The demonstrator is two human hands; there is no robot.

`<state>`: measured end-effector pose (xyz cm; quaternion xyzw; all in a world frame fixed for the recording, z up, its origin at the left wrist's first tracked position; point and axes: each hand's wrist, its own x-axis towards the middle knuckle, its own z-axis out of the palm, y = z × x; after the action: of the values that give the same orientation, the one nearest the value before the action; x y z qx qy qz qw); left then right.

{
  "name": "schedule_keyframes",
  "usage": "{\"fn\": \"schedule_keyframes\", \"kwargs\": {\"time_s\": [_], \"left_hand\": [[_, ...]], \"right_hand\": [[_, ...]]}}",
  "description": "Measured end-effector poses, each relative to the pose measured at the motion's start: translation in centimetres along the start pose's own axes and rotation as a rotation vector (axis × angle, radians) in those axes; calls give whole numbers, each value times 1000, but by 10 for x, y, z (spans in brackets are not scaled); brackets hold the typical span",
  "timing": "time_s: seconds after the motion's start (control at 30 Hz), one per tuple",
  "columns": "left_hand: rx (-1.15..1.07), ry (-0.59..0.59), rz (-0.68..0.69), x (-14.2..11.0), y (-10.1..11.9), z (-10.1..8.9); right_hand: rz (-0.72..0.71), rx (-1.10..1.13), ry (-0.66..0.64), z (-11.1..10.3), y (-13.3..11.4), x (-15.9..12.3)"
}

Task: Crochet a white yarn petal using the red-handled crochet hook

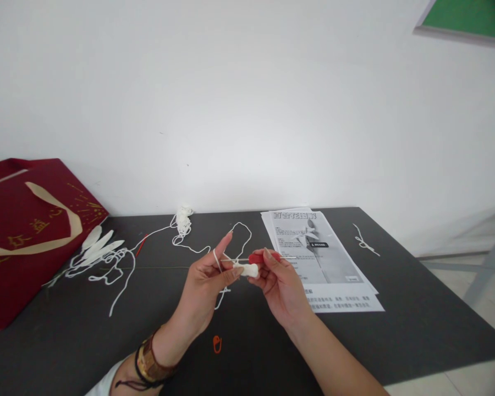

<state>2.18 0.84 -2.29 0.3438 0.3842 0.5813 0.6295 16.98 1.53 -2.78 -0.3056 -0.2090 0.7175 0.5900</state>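
Observation:
Between my two hands, above the dark table, is a small white crochet piece [248, 270]. My left hand [206, 280] pinches its left end, with the index finger raised and white yarn [217, 260] looped over that hand. In my right hand [281, 280] is a crochet hook [264, 258] with a red grip, its thin metal shaft pointing left across the top of the piece. The fingers of my right hand also touch the right end of the piece. Whether the hook's tip is in a stitch is too small to tell.
An orange stitch marker [217, 344] lies in front of my hands. Printed sheets [338, 269] are at the right, near a short knotted white yarn [366, 242]. A loose yarn heap [183, 220], white crocheted pieces [101, 246] and a dark red bag [33, 286] are leftward.

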Motion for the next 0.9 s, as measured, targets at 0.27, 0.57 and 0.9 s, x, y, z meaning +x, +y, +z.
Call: {"fn": "schedule_keyframes", "kwargs": {"time_s": [0.27,0.57,0.9], "left_hand": [[-23,-65,-43,-7,5,1],[63,-7,38,-9,3,0],[131,65,42,-9,5,1]], "right_hand": [[6,15,-10,2,-2,-2],[-47,-23,-31,4,1,-6],[-184,-235,-22,1,-1,-6]]}}
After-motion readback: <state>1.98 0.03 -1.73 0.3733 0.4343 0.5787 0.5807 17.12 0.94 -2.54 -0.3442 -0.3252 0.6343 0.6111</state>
